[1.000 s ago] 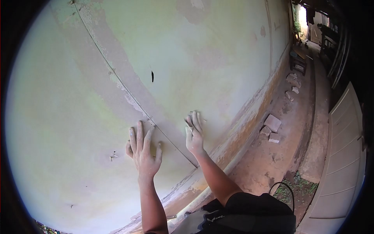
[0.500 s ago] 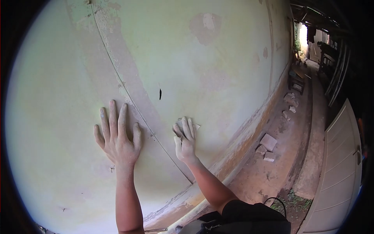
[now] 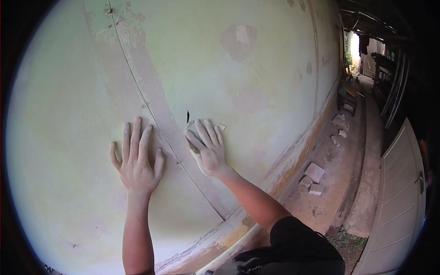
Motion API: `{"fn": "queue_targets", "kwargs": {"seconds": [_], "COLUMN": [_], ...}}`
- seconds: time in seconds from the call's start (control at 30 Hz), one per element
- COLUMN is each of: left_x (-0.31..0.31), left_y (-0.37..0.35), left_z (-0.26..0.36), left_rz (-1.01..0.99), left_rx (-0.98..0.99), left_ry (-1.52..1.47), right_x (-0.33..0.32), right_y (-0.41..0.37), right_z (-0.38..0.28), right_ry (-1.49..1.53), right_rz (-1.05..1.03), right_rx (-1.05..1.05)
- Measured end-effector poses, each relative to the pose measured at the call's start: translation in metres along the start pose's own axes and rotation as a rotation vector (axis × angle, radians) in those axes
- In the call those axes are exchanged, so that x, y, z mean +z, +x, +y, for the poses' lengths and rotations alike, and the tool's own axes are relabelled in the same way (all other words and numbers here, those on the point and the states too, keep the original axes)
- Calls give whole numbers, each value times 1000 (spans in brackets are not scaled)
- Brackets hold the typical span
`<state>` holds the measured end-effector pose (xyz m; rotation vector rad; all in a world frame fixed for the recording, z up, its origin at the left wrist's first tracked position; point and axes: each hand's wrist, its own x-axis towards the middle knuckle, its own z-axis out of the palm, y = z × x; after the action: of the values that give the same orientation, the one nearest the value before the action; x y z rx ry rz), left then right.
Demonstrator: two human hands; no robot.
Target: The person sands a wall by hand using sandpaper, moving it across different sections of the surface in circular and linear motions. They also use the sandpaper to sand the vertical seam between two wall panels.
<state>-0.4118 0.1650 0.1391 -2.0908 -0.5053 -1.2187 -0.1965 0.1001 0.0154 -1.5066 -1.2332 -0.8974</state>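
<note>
My left hand point(image 3: 138, 170) lies flat on the pale green wall point(image 3: 192, 59), fingers spread and coated in whitish dust, with nothing under it that I can see. A thin cable point(image 3: 161, 133) runs slantwise down the wall between my two hands. My right hand point(image 3: 209, 150), dusty too, presses a piece of sandpaper point(image 3: 193, 130) against the wall. Its grey edge shows by the fingertips and a paler corner sticks out on the right; the rest is hidden under the palm. Just above these fingers is a small dark slit point(image 3: 188, 116) in the wall.
Broken slabs point(image 3: 314, 172) and smaller rubble lie on the floor along the wall's base. A wooden stool point(image 3: 347, 104) stands farther down the passage. At the right is a pale door point(image 3: 396, 197) with a handle. Bare grey patches point(image 3: 238, 41) mark the wall.
My right hand has slid up and to the left along the wall with the sandpaper, closer to the dark slit. My left hand stays flat in nearly the same place.
</note>
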Motion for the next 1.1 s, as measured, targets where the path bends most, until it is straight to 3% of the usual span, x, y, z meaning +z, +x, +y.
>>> {"fn": "queue_targets", "kwargs": {"seconds": [0.03,0.07,0.13,0.17,0.23,0.37,0.43,0.53,0.67,0.77,0.83,0.87,0.93,1.07,1.1], "left_x": [-5,-9,-17,-20,-21,-13,-12,-10,-10,-16,-21,-22,-27,-29,-27], "left_y": [5,12,27,34,47,70,76,78,76,77,78,79,82,84,85], "left_z": [-7,-14,-28,-31,-28,-14,-7,-4,-8,-11,-17,-21,-30,-37,-37], "left_rz": [-1,8,49,53,63,52,34,-24,-41,-63,-34,-39,-43,-38,-30], "left_rx": [8,7,5,9,11,58,50,45,72,97,115,150,202,227,222], "left_ry": [12,25,44,58,78,65,61,63,58,42,-10,-28,-47,-86,-94], "right_x": [-3,-8,-20,-20,-27,-44,-46,-53,-50,-44,-37,-40,-54,-71,-73], "right_y": [-10,-4,25,45,97,161,171,185,206,193,153,143,131,180,195], "right_z": [15,32,59,68,80,50,29,20,25,11,-9,-4,26,116,118], "right_ry": [-47,-55,-58,-62,103,174,-35,-68,-44,17,-167,-179,-106,74,64], "right_rz": [-115,-95,137,149,322,317,233,230,323,362,88,99,-129,237,236], "right_rx": [-21,-37,88,77,138,84,285,346,323,187,-74,-84,-165,67,60]}}
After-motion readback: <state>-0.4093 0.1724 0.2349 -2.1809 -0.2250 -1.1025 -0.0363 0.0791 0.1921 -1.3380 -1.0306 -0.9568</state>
